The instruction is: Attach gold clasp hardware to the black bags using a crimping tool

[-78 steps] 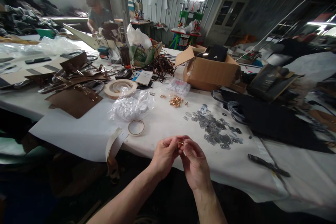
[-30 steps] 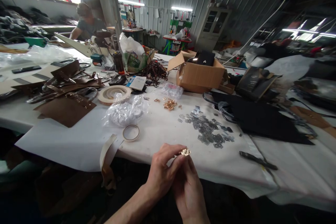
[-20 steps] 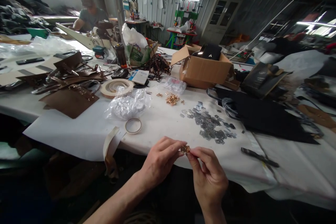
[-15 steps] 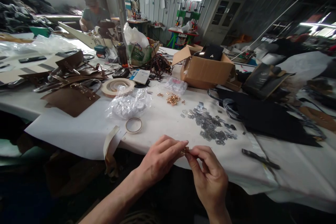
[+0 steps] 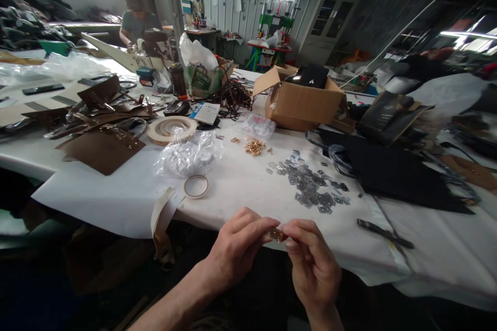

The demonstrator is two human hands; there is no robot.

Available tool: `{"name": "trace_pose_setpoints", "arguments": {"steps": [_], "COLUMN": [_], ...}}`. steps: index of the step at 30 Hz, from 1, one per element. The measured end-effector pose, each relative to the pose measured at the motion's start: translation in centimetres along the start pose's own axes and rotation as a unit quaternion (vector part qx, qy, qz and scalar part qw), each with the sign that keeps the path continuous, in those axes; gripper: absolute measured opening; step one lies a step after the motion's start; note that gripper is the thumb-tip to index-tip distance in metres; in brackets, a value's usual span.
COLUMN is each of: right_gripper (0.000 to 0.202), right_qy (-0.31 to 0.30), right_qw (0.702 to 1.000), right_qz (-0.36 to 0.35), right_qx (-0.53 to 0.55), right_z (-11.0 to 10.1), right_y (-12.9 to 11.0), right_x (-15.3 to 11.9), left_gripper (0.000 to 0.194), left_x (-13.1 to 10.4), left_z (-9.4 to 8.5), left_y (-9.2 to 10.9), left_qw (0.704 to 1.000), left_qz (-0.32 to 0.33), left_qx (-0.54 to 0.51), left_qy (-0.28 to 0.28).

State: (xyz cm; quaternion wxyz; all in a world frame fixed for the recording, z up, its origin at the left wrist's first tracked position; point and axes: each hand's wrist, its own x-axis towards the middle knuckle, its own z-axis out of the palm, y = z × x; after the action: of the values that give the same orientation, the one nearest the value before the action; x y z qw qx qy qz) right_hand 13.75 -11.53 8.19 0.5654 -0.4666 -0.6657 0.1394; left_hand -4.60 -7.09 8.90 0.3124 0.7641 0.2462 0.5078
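Between my two hands, at the table's front edge, is a small gold-coloured metal fitting (image 5: 276,235), its exact kind too small to tell. My left hand (image 5: 239,243) pinches its left side between thumb and fingers. On the other side, the fingertips of my right hand (image 5: 315,264) close on its right end. Beyond my hands lies a loose pile of flat silver metal plates (image 5: 310,181) with holes. A small heap of gold-coloured metal pieces (image 5: 255,147) sits farther back.
A tape roll (image 5: 195,186) and clear plastic bag (image 5: 186,155) lie left. Brown leather pieces (image 5: 104,150) are farther left. A cardboard box (image 5: 303,103) stands behind; black fabric (image 5: 404,181) and a black-handled tool (image 5: 384,232) lie right. Another person (image 5: 137,20) sits in the background.
Both hands have come slightly lower and nearer to me. The fitting has turned, so a broader face of it shows, and the right fingers have shifted on its end.
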Motion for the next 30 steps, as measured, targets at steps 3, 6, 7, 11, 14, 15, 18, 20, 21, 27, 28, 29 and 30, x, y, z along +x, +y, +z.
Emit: {"name": "trace_pose_setpoints", "arguments": {"steps": [3,6,7,11,14,15,18,20,21,27,28,29,30], "right_gripper": [0.024,0.028,0.029,0.024,0.017,0.015,0.01,0.01,0.011,0.035,0.034,0.031,0.03], "right_qy": [-0.004,-0.01,-0.005,0.041,0.065,0.071,0.079,0.07,0.056,-0.049,-0.03,0.003,0.044], "right_qw": [1.0,0.995,0.993,0.993,0.995,0.995,0.993,0.989,0.987,0.996,0.997,0.995,0.992], "right_qz": [-0.015,-0.066,-0.073,-0.034,0.012,0.028,0.082,0.126,0.144,0.072,0.069,0.077,0.093], "right_qx": [-0.026,-0.072,-0.088,-0.104,-0.079,-0.067,-0.018,0.029,0.049,-0.013,-0.036,-0.056,-0.076], "right_z": [-0.5,-0.8,-0.7,-0.1,0.6,0.9,1.6,1.9,1.9,-1.3,-2.5,-4.0,-5.7], "right_y": [-0.4,-0.9,-1.1,-1.7,-1.6,-1.5,-1.1,-0.8,-0.6,4.8,6.8,9.1,11.5], "right_x": [0.8,1.2,1.2,0.5,-0.1,-0.2,-0.4,-0.7,-0.9,-0.5,0.5,2.0,3.8], "left_gripper": [0.048,0.051,0.052,0.057,0.06,0.06,0.055,0.049,0.045,0.029,0.031,0.034,0.037], "left_x": [0.1,0.2,0.2,0.0,0.0,0.0,0.3,0.4,0.4,-1.0,-1.3,-1.5,-1.7], "left_z": [-0.2,-0.3,-0.3,0.0,0.1,0.1,0.4,0.8,1.0,0.6,0.4,0.2,0.1], "left_y": [-0.2,-0.1,0.0,-0.2,-0.5,-0.7,-1.1,-1.6,-1.9,-6.9,-8.3,-9.7,-10.9], "left_qw": [0.999,0.998,0.998,0.997,0.995,0.995,0.996,0.998,0.999,0.978,0.971,0.966,0.965], "left_qz": [0.031,0.048,0.05,0.063,0.09,0.094,0.081,0.053,0.038,-0.203,-0.234,-0.25,-0.253], "left_qx": [0.021,0.033,0.034,0.022,0.017,0.017,0.015,0.01,0.006,0.033,0.047,0.06,0.071], "left_qy": [-0.018,-0.027,-0.029,-0.027,-0.035,-0.036,-0.028,-0.028,-0.026,0.016,0.023,0.017,0.011]}}
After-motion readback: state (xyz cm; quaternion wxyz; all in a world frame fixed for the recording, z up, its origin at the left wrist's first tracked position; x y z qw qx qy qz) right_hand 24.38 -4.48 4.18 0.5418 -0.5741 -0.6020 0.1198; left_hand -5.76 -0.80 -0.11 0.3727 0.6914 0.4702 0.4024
